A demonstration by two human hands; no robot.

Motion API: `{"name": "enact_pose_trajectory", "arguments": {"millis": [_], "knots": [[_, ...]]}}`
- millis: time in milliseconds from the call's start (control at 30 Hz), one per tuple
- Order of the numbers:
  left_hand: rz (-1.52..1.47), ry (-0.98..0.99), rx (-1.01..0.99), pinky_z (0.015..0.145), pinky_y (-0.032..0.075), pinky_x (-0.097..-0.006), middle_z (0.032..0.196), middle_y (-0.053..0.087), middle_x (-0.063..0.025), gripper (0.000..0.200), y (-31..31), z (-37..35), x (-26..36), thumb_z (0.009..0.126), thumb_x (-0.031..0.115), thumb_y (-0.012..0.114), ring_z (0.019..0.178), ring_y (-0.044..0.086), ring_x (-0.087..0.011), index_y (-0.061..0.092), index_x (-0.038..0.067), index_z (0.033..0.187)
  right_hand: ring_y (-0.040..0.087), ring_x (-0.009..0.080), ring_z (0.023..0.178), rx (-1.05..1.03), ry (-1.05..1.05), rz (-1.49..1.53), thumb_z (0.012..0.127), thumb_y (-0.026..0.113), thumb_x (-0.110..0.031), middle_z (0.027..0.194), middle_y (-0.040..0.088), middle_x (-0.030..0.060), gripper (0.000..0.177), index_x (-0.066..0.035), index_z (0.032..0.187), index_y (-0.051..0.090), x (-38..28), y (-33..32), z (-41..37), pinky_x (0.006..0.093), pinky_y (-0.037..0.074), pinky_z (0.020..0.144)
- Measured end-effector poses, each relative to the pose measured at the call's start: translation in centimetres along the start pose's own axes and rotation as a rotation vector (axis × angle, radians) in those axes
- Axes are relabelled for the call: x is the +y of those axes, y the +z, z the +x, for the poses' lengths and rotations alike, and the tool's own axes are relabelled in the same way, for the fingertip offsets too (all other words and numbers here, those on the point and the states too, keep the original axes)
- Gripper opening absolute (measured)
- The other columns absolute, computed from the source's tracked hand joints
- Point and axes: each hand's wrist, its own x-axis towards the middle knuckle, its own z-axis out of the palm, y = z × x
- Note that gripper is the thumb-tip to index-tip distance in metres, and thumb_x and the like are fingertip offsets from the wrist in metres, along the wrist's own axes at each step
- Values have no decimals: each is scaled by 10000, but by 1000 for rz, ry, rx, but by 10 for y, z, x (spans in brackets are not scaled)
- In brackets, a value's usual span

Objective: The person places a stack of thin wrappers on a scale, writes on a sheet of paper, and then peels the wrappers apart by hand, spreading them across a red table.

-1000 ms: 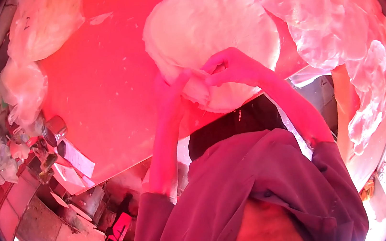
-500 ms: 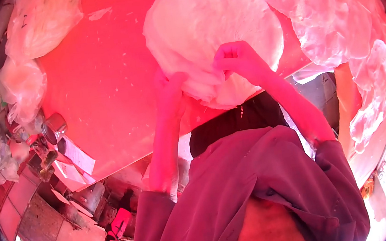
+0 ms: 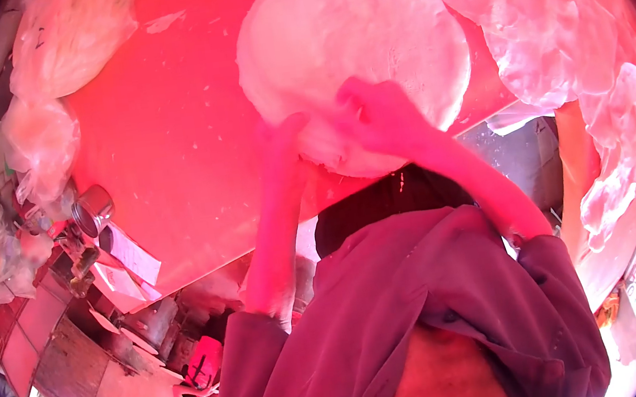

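Note:
A large, pale round sheet, which looks like thin dough, lies flat on the red tabletop, its near edge by my body. At its lower left edge, my left hand is closed, with thumb and fingers pinching the rim. My right hand is over the sheet's near part, its fingers curled and blurred by motion; they appear pinched on the sheet close to my left hand. The fingertips of both hands are partly hidden. Small folds show in the sheet between the hands.
Several similar pale sheets are heaped at the right, some hanging over the side. Plastic bags sit at the upper left. A metal can and an open box stand at the left corner. A person is at the lower left.
My right hand has moved left and slightly down toward my left hand, turning at the wrist. The large fold near the left edge has flattened. My left hand stays almost in place.

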Motion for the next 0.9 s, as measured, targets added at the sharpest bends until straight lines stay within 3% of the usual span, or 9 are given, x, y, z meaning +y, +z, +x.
{"name": "enact_pose_trajectory", "arguments": {"millis": [167,233,333,367,433,500,567,700,900], "knots": [[-9,-93,-52,832,540,-369,1081,610,-119,455,-56,23,-20,792,20,646,974,621,-236,516,-25,1226,653,247,671,-112,-39,100,863,621,-179,703,627,146,162,-22,873,655,-15,-29,14,356,498,618],[-36,-66,-51,864,537,-378,1132,589,-130,505,-44,11,-3,790,25,628,1027,604,-256,480,-21,1270,597,190,652,225,-368,241,865,612,-126,770,655,65,124,-13,875,661,-7,-75,12,328,505,653],[-68,-42,19,929,531,-396,1234,548,-151,603,-53,-2,13,786,36,592,1132,571,-297,408,-13,1358,629,167,819,154,86,547,884,574,-91,840,647,85,140,3,946,660,-23,-205,10,303,515,756],[-174,-91,-60,934,529,-401,1251,540,-154,624,-68,7,10,780,25,584,1152,561,-302,391,-8,1373,640,195,951,323,-15,288,913,543,-147,958,661,130,226,18,1029,645,-20,-237,2,326,526,817],[-290,-132,-145,940,527,-406,1268,532,-157,645,-70,12,10,775,15,576,1172,550,-306,374,-3,1388,642,226,1017,484,160,568,936,503,-217,1069,661,147,316,19,1113,617,-70,-272,-4,349,533,849],[-212,-5,-47,953,518,-413,1278,528,-159,650,-58,10,15,767,4,573,1174,550,-316,373,-9,1384,633,244,1065,482,-83,1035,950,477,-259,1122,655,153,378,23,1175,590,-125,-248,-6,369,537,868],[-151,-3,-29,965,508,-415,1276,533,-156,647,-75,16,1,764,0,576,1175,549,-316,380,-9,1381,654,227,938,78,-306,966,933,481,-263,1013,662,135,334,11,1078,603,-145,-234,-5,356,543,812],[-236,-123,-65,986,489,-415,1269,547,-135,627,-111,38,-20,758,-7,585,1158,560,-296,412,-7,1361,655,203,694,313,-144,680,848,563,-61,780,641,90,72,-1,858,602,-103,-340,105,315,547,614],[-209,-55,-56,1002,465,-416,1267,558,-98,591,-111,29,-17,775,30,607,1165,550,-265,445,8,1343,647,170,705,352,-333,566,866,567,-136,793,656,68,109,-44,840,618,-142,-425,208,298,532,611]]}}
